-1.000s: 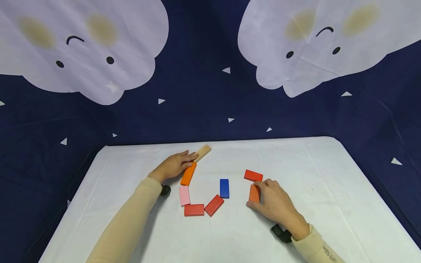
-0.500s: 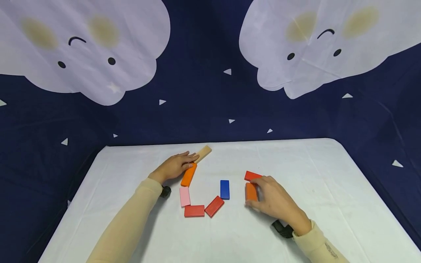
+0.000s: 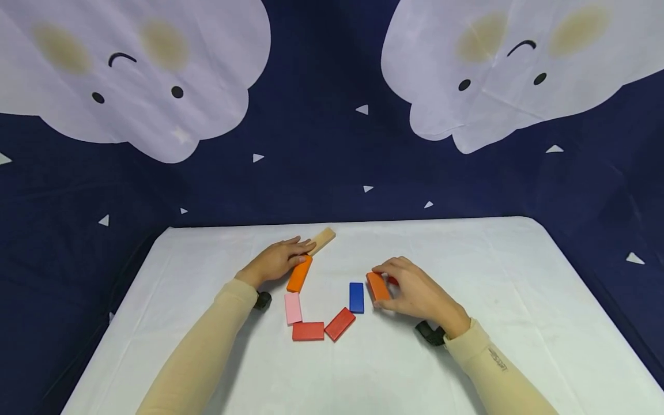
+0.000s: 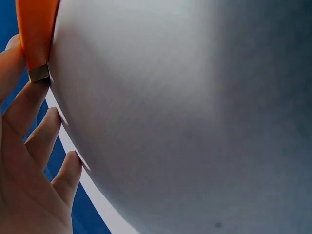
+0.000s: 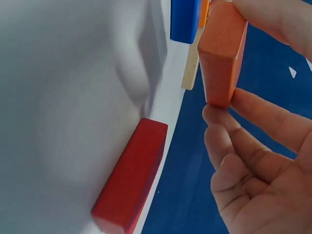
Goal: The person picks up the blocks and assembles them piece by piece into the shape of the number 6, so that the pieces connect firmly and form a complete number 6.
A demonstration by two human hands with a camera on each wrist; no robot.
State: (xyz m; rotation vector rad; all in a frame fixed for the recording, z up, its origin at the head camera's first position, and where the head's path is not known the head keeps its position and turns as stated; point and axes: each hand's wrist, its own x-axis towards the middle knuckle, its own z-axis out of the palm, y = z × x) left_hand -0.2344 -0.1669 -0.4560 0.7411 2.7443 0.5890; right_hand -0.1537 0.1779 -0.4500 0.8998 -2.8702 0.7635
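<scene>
My right hand [image 3: 417, 291] pinches a dark orange wooden block [image 3: 378, 287] between thumb and fingers, close to the right of a blue block [image 3: 356, 298]. Behind that hand a red block [image 5: 130, 178] is mostly hidden in the head view but shows fully in the right wrist view. Fairly straight fingers of my left hand [image 3: 274, 263] rest where a bright orange block [image 3: 299, 274] meets a plain wood block [image 3: 323, 240]. From there a curved row runs toward the front: a pink block [image 3: 293, 308], then a flat red block [image 3: 308, 331] and a slanted red block [image 3: 340, 324], up to the blue one.
The blocks lie on a white-covered table [image 3: 498, 276] with a rounded far edge. Beyond it hangs a dark blue cloth [image 3: 321, 144] printed with clouds and small white triangles. Dark wrist devices [image 3: 430, 333] sit under both wrists.
My right hand has moved left and slightly away from me, carrying the dark orange block from near the red block to beside the blue one. The left hand stays in place.
</scene>
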